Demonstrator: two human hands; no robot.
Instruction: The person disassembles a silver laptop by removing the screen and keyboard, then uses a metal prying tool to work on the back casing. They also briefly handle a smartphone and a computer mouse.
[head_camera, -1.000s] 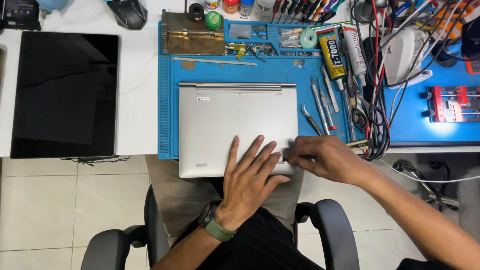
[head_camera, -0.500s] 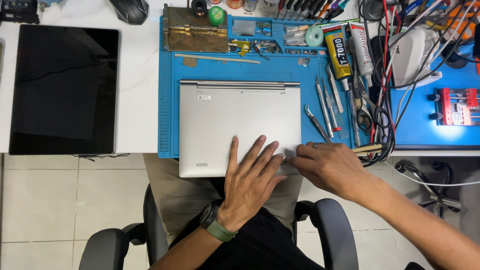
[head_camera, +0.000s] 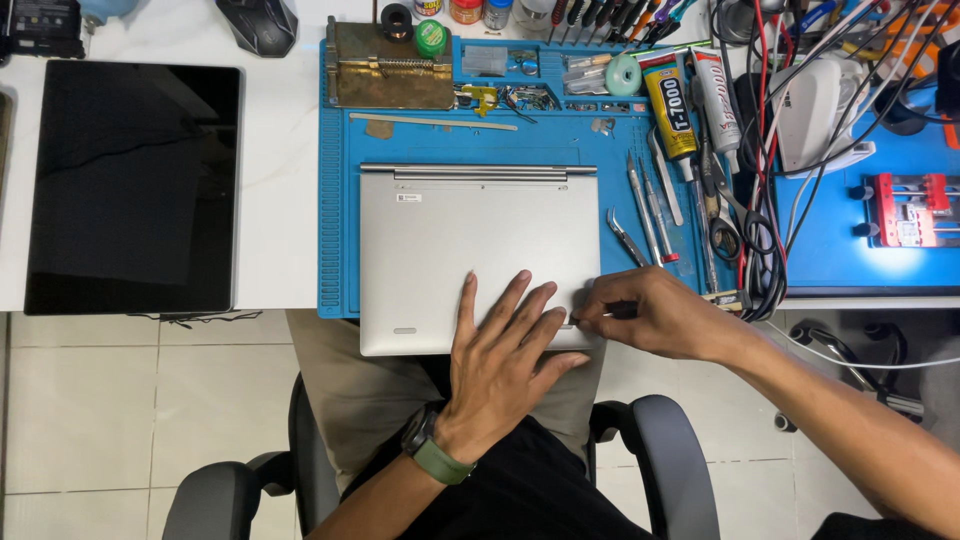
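Two hands work at the near right corner of a closed silver laptop (head_camera: 470, 250), which lies flat on the blue mat (head_camera: 340, 200), its long axis running left to right and its hinge edge away from me. Its near edge overhangs the worktop (head_camera: 285, 150) above my lap.

My left hand (head_camera: 505, 360) lies palm down on the laptop's near right part, fingers spread and pointing away and slightly right; I judge it to be pressing the case steady.

My right hand (head_camera: 655, 315) comes in from the right, fingers pressed together in a pinch on a thin dark tool (head_camera: 600, 315), whose tip meets the laptop at its near right edge. What kind of tool it is, I cannot tell. The right hand is the nearer to that corner; the tool's axis runs roughly parallel to the laptop's long side, pointing left.

Beyond the right hand, tweezers (head_camera: 628, 238) and glue tubes (head_camera: 668, 105) lie on the mat. A dark tablet (head_camera: 130, 185) rests well apart, on the left.
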